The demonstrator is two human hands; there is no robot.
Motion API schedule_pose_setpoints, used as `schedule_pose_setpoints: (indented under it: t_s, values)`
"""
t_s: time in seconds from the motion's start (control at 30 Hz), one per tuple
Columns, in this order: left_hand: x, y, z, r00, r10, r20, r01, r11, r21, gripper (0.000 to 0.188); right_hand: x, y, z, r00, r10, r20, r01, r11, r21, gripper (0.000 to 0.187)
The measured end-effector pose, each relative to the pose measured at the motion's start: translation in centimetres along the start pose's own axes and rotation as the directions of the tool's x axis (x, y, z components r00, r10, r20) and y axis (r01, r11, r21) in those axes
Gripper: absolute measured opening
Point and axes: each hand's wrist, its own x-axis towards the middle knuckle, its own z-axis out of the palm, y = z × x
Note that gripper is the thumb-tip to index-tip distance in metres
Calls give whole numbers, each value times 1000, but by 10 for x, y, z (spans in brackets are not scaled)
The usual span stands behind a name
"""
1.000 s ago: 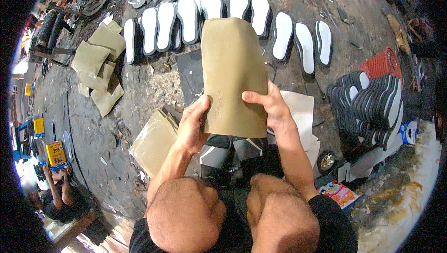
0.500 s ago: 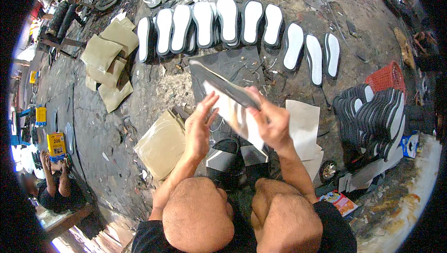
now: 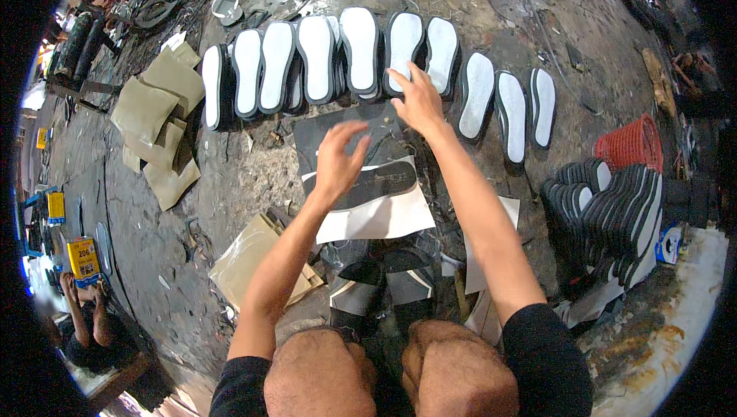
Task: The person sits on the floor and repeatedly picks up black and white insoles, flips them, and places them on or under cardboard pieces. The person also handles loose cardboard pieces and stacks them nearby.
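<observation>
Dark, littered floor (image 3: 165,252): 1 black sole (image 3: 381,181) on 1 white sheet (image 3: 376,223), below my left hand (image 3: 338,164); my right hand (image 3: 420,102) near white-topped soles (image 3: 359,45) (both hands' fingers parted); 1 red basket (image 3: 631,145), rightward.

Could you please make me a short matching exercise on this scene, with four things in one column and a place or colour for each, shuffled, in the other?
Column one
1. Left hand
2. Right hand
3. Plastic basket
4. Dark sole

Column two
A. Red, just beyond the stacked soles at the right
B. By the left part of the sole that lies sideways
C. Lying across a white sheet
D. Fingertips at the row of white-topped soles

Right pairs: 1-B, 2-D, 3-A, 4-C
</observation>
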Motion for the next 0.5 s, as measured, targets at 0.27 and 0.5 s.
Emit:
schedule_pose_setpoints:
  t_s: [0.27, 0.5]
  values:
    - [108, -32, 33, 952, 307, 7, -296, 909, 295, 29, 65, 30, 2, 903, -179, 390, 213, 976, -46, 74]
    - [107, -48, 83, 876, 335, 346, -480, 661, 577, 45, 74, 47, -12, 929, -172, 328, 122, 978, 169, 60]
